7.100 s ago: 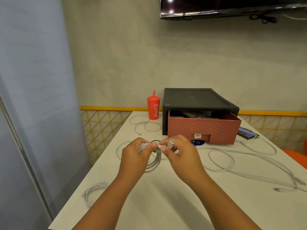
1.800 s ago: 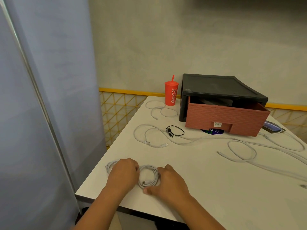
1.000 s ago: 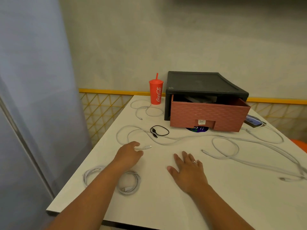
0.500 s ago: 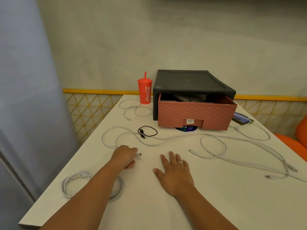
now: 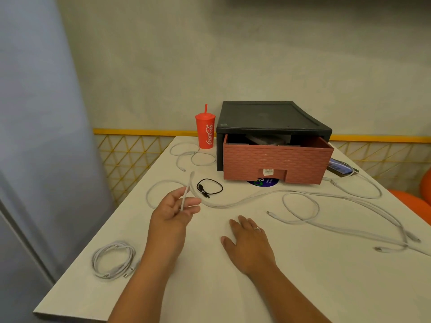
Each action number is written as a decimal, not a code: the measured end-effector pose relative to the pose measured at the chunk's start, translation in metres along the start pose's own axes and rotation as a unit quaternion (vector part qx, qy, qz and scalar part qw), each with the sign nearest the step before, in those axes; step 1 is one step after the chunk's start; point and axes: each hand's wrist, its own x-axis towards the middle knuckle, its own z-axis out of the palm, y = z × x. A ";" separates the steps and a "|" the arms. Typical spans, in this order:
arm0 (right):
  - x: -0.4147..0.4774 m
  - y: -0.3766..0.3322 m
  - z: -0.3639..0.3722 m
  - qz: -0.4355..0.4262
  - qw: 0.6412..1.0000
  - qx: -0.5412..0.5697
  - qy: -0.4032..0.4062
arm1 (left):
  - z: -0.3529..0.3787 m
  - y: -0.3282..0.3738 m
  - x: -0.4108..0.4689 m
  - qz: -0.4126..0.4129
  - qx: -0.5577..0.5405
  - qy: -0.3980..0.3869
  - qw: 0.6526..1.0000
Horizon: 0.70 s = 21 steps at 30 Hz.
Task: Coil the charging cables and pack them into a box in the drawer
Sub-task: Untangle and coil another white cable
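Two fingers (image 5: 190, 202) and the thumb of my left hand (image 5: 173, 212) pinch a loose white cable (image 5: 187, 187) just below its plug, lifted off the desk (image 5: 303, 287). The rest of its length trails in loops toward the right. My right hand (image 5: 248, 243) lies flat on the desk nearby, fingers straight, grasping nothing. One coiled cable (image 5: 114, 258) sits near the desk's front left corner, not yet packed. Further out lie a short black cable (image 5: 210, 187), a smaller white cable (image 5: 193, 155) by the red cup (image 5: 205, 131), and long white cables (image 5: 300, 206) on the right. The drawer (image 5: 277, 162) stands pulled open at the back; its contents are unclear. By my reading, coiling of a second cable is starting. The next move calls for the right hand to take the slack and wind even loops without snagging neighbours.
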 end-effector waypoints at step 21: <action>0.007 0.011 -0.060 0.038 0.883 0.338 0.325 | -0.009 0.083 -0.030 0.019 -0.244 -0.178 0.953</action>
